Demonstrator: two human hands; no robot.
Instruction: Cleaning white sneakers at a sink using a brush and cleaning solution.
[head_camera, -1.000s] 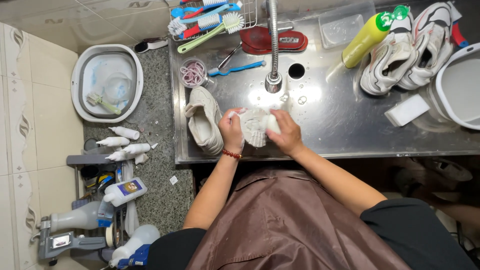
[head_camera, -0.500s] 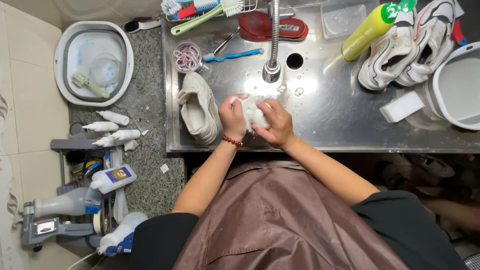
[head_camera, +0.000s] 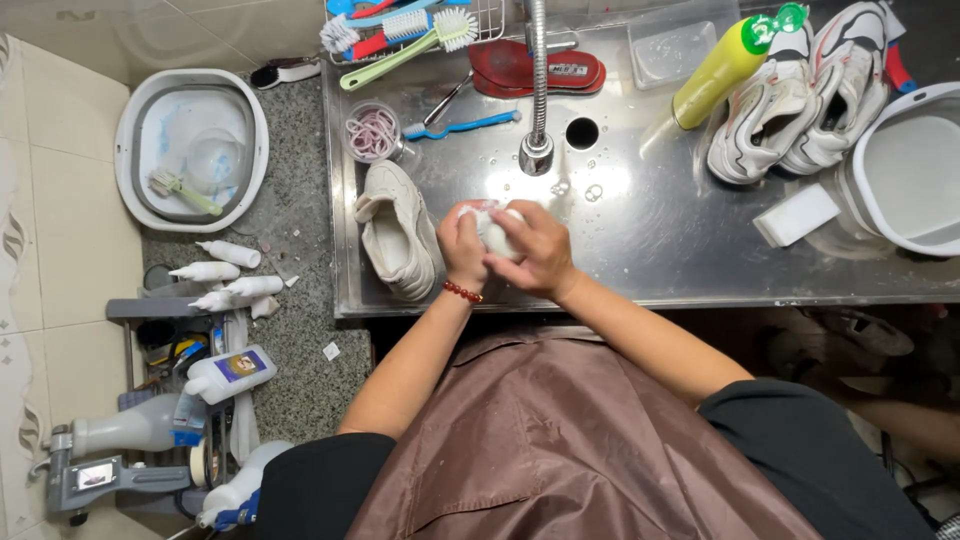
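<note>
My left hand (head_camera: 462, 247) and my right hand (head_camera: 533, 250) are pressed together over the steel sink (head_camera: 640, 250), both closed around a small white cloth (head_camera: 492, 230) bunched between them. A red bead bracelet circles my left wrist. A beige shoe (head_camera: 397, 232) lies on its side just left of my left hand. The tap (head_camera: 538, 150) hangs right above my hands.
Brushes (head_camera: 400, 35), a red insole (head_camera: 535, 68), a cup of pink laces (head_camera: 372, 133), a blue toothbrush (head_camera: 462, 127), a yellow-green bottle (head_camera: 725, 65), a white sneaker pair (head_camera: 800, 95), a white sponge (head_camera: 796, 214) and a grey tub (head_camera: 905, 170) surround the sink. A basin (head_camera: 190, 150) and several bottles (head_camera: 225, 275) stand left.
My hands have drawn closer together and balled the white cloth up tight; a second ago it lay more spread out between them.
</note>
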